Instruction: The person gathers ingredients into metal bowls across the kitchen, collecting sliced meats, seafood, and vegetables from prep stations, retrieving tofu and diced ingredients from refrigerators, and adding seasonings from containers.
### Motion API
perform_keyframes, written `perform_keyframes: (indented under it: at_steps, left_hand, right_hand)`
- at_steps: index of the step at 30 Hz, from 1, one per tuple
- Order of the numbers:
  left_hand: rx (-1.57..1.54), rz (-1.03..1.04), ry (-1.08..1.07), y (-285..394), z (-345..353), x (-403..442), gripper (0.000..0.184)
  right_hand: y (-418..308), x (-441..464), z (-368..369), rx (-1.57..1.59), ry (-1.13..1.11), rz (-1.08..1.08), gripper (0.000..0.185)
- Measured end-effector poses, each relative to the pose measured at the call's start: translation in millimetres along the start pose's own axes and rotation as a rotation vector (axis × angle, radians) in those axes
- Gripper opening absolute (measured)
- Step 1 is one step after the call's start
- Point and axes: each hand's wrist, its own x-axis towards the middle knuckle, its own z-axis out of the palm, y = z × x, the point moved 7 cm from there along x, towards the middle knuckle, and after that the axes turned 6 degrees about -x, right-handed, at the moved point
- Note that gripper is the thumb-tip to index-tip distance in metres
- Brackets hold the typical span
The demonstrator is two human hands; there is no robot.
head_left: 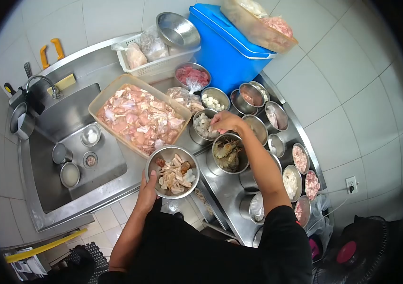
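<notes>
Far left: deep rectangular stainless-steel sink (109,163), set in a steel table (225,194). Next: rectangular beige plastic tub (114,136) of raw cut meat. Then: left hand (149,187), clasped on the rim of a round steel bowl (161,155) of mixed pieces. Beyond: right hand (224,123), fingers in a steel pot (200,137) of pale pieces, grasp impossible to tell. Behind: blue lidded cooler box (220,47). Right: grey-tiled wall (334,90), black fan (376,246).

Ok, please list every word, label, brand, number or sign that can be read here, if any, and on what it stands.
None can be read.
Blue cooler: no readable label.
Fan hub: any marking too blurred.
Right sleeve: red mark, too small to read.
</notes>
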Motion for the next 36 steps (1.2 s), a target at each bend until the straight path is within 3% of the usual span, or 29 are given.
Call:
perform_keyframes:
  at_steps: [2,4,8,14,17,20,22,23,25,29,33,36]
  left_hand:
    - [0.006,0.076,0.015,-3,2,6,0.058]
    - [0.010,0.150,0.049,-7,-1,17,0.060]
    - [0.109,0.096,-0.021,-10,6,26,0.057]
    - [0.167,-0.007,-0.057,4,35,14,0.050]
    - [0.179,0.057,-0.072,2,36,11,0.050]
    - [0.188,0.149,-0.082,-5,32,10,0.049]
    - [0.319,0.388,-0.039,-8,21,16,0.051]
    - [0.326,0.391,-0.069,-10,22,14,0.051]
    - [-0.031,0.249,-0.117,-22,26,12,0.053]
    - [-0.232,0.167,-0.248,-3,55,-17,0.059]
    - [-0.225,0.114,-0.316,-25,38,2,0.058]
    - [-0.095,0.148,-0.232,-10,43,-10,0.064]
  right_hand:
    - [2,-10,-8,0.034,-0.055,-0.033,0.020]
    - [-11,-30,-11,0.372,-0.053,-0.077,0.018]
    - [-53,-75,3,0.519,-0.111,-0.249,0.017]
    - [-94,-129,59,0.434,-0.183,-0.300,0.022]
    - [-96,-146,47,0.061,0.394,-0.555,0.020]
    - [-85,-153,62,-0.019,0.356,-0.407,0.015]
    - [-81,-157,72,0.038,0.396,-0.356,0.016]
    - [-78,-158,76,0.026,0.428,-0.354,0.018]
    - [-76,-163,74,-0.006,0.463,-0.337,0.021]
    - [-70,-170,75,-0.079,0.493,-0.402,0.022]
    - [-78,-177,79,-0.018,0.434,-0.495,0.022]
    - [-76,-182,80,0.054,0.408,-0.490,0.020]
